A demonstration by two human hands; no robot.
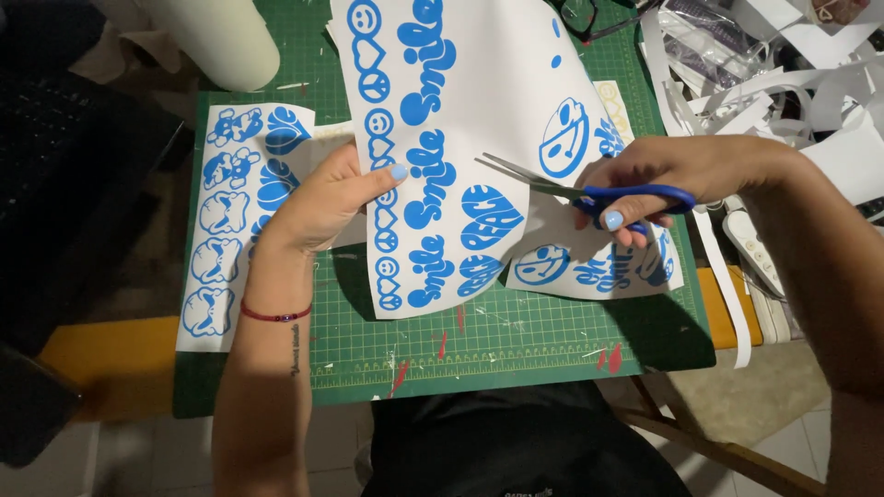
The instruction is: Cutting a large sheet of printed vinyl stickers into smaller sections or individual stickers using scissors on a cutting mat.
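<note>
Two hands work over a green cutting mat on the table. Left hand grips the left edge of a white sheet printed with blue shapes: thumb on top, fingers curled behind, closed on the sheet. The sheet is raised and tilted off the mat, its lower edge hanging just above the mat.

Right hand holds blue-handled scissors, fingers through the handle loops, closed around them. Blades are parted slightly and point left, with the tips at the right side of the held sheet.

Beneath the scissors, a smaller printed piece lies flat on the mat. At the mat's left edge, a strip of blue figures lies flat, well apart from the scissors. White paper scraps are piled at upper right, beside the mat. A white roll sits at upper left.
</note>
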